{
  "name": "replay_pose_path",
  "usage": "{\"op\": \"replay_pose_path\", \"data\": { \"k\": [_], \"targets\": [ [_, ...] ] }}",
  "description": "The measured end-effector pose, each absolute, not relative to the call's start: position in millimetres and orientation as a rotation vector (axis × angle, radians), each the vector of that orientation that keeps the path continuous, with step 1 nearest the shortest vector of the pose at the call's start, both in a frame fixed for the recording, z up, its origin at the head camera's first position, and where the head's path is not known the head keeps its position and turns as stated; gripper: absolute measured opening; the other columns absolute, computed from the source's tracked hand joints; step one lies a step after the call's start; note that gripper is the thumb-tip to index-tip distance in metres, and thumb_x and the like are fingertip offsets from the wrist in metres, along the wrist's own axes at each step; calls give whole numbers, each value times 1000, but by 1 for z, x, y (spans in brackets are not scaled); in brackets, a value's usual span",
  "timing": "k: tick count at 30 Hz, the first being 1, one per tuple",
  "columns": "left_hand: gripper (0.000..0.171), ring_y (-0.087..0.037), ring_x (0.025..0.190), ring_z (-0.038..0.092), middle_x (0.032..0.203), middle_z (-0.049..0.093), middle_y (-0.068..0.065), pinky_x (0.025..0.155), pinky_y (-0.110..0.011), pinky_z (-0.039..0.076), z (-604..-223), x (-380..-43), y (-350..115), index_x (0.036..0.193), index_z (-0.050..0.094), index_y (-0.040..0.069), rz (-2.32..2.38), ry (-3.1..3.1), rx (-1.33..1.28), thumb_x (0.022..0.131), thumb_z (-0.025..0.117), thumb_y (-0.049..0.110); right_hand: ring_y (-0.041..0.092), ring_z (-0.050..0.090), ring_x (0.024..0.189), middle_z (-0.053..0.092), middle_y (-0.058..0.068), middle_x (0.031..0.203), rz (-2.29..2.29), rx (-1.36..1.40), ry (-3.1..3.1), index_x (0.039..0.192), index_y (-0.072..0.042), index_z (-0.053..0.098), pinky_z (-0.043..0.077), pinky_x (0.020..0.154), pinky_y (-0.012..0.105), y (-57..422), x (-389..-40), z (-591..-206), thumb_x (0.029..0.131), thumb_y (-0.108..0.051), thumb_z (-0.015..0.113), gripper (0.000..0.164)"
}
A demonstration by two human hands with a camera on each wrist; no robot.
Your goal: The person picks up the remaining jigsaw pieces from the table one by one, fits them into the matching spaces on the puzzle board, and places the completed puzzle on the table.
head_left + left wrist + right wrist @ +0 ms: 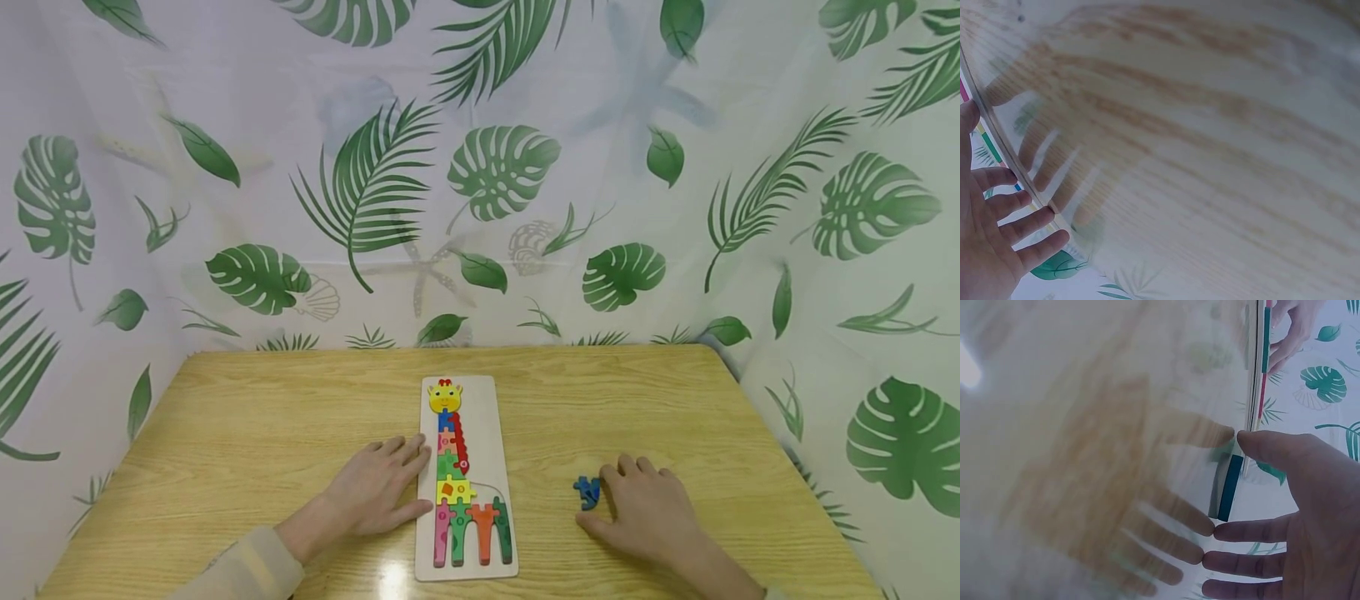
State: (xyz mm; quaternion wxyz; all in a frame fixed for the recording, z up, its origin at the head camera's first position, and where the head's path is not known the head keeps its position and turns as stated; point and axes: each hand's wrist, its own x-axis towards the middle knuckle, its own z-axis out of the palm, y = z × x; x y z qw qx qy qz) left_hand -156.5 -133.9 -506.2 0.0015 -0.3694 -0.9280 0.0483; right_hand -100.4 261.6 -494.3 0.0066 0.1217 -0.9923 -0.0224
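A pale wooden puzzle board (483, 417) lies upright before me, bearing a giraffe made of coloured pieces, with a yellow head (445, 397) at the top. Along the board's left edge rests my left hand (378, 487), its fingers spread and fingertips right at the rim. To the right of the board, a small dark blue puzzle piece (587, 493) lies on the table. My right hand (648, 512) is beside it, fingers extended. In the right wrist view the blue piece (1230, 487) stands between the thumb and index fingertips, with the index fingertip close to its end.
The wood-grain table (300, 400) has a glossy surface that mirrors both hands. Right of the yellow body piece (453, 490), bare board shows a curved outline above the orange leg piece (484, 533). A leaf-print curtain (480, 267) surrounds the table's back and sides.
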Motion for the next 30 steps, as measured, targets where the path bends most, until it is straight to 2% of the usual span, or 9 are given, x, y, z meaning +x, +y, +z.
{"op": "replay_pose_path", "data": {
  "k": [6, 14, 20, 26, 30],
  "targets": [
    [77, -35, 143, 58, 164, 50, -12, 113, -49, 55, -507, -157, -134, 157, 51, 12, 152, -2914, -1157, 104, 43, 68, 24, 64, 88, 66, 3, 95, -96, 410, -3092, 108, -16, 71, 56, 66, 44, 260, -101, -494, 83, -72, 73, 61],
    [77, -36, 143, 57, 164, 49, -12, 114, -49, 54, -507, -156, -134, 157, 51, 12, 148, -2924, -1155, 105, 43, 68, 29, 68, 102, 71, 7, 108, -86, 453, -3099, 109, -16, 71, 61, 76, 49, 256, -102, -494, 84, -68, 75, 57],
    [77, -35, 144, 57, 165, 49, -12, 114, -49, 54, -507, -156, -134, 157, 50, 12, 155, -2926, -1152, 105, 42, 68, 28, 67, 100, 71, 6, 107, -64, 482, -3092, 109, -17, 71, 61, 75, 47, 252, -104, -496, 85, -67, 75, 56],
    [77, -35, 144, 57, 165, 49, -12, 114, -49, 54, -507, -157, -134, 157, 50, 12, 150, -2922, -1153, 105, 42, 68, 26, 66, 98, 69, 6, 105, -62, 519, -3073, 116, -14, 74, 62, 76, 44, 251, -105, -496, 87, -61, 77, 55],
    [78, -35, 144, 57, 165, 49, -12, 115, -48, 54, -508, -157, -134, 158, 50, 12, 153, -2920, -1157, 105, 42, 68, 16, 59, 91, 64, -1, 101, -34, 599, -3059, 120, -17, 74, 56, 70, 35, 253, -106, -496, 89, -61, 75, 54]
  ]
}}
